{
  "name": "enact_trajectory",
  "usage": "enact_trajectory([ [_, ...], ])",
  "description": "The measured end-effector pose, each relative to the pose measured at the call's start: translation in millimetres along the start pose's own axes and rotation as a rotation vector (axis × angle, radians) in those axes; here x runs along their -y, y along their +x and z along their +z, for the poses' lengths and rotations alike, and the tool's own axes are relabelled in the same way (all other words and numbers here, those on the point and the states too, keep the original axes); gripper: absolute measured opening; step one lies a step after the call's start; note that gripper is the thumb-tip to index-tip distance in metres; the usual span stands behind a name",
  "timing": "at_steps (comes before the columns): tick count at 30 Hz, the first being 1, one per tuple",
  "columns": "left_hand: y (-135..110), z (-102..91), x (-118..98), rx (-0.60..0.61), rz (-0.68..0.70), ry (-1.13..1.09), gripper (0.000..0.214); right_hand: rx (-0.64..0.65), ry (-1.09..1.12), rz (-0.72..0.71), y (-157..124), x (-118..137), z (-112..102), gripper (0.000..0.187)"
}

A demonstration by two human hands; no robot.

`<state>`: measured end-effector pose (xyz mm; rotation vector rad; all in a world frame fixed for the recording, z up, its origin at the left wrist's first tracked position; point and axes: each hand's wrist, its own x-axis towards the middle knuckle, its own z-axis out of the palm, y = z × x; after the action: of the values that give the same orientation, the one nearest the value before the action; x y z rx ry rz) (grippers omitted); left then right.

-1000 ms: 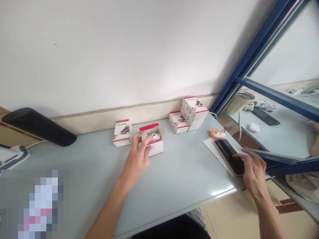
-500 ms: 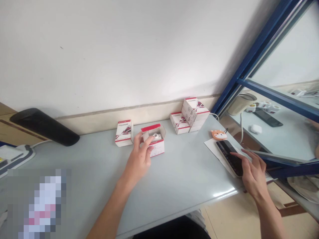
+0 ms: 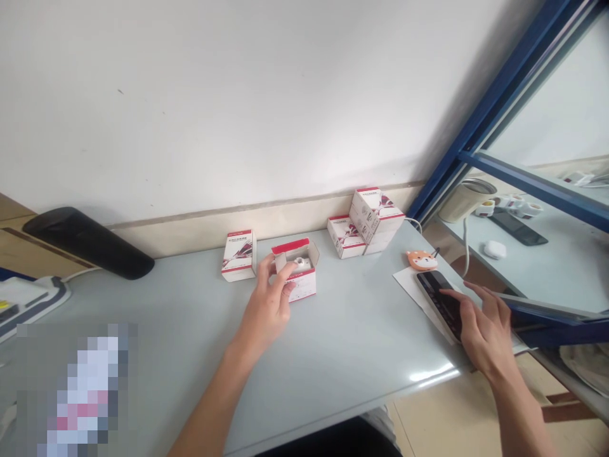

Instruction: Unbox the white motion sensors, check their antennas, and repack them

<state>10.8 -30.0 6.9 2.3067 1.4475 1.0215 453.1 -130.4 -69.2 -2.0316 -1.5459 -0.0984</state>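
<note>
We have our left hand (image 3: 266,304) at an open box (image 3: 303,289), the fingers closed on its left side and front: the thumb lies against the printed front face, and the index finger reaches over the front rim. The box stands on the table (image 3: 352,343), a little in from the back edge, with its red-edged lid raised at the rear and a side flap standing up. Inside is a white piece (image 3: 301,262), perhaps a small device, though our fingers and the box wall hide most of it.

Our right hand (image 3: 485,333) is by the table's right edge, its fingers loosely spread and gripping nothing, the index fingertip at the screen of a dark phone (image 3: 436,297). The phone lies partly over a white sheet of paper (image 3: 404,279), and just beyond its far end sits an orange animal-face trinket (image 3: 421,259).

Along the back edge, a closed box (image 3: 239,254) rests left of the open one, and a group of boxes (image 3: 378,219), some stacked, stands toward the back right corner. A black tube (image 3: 90,244) leans near the back left corner.
</note>
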Motion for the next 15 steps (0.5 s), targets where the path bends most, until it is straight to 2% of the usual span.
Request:
enact_trajectory([
  [3, -1.6, 1.0, 2.2, 0.007, -0.005, 0.004, 0.041, -0.043, 0.013, 0.041, -1.1, -3.6, 0.9, 0.057],
  [10, -1.8, 2.3, 4.6, -0.003, 0.009, 0.016, 0.039, 0.033, 0.065, 0.042, 1.4, -23.3, 3.9, 0.065],
  [15, -1.5, 2.2, 4.0, -0.005, 0.013, 0.020, 0.038, -0.037, 0.085, 0.048, 0.2, -19.9, 2.6, 0.062],
])
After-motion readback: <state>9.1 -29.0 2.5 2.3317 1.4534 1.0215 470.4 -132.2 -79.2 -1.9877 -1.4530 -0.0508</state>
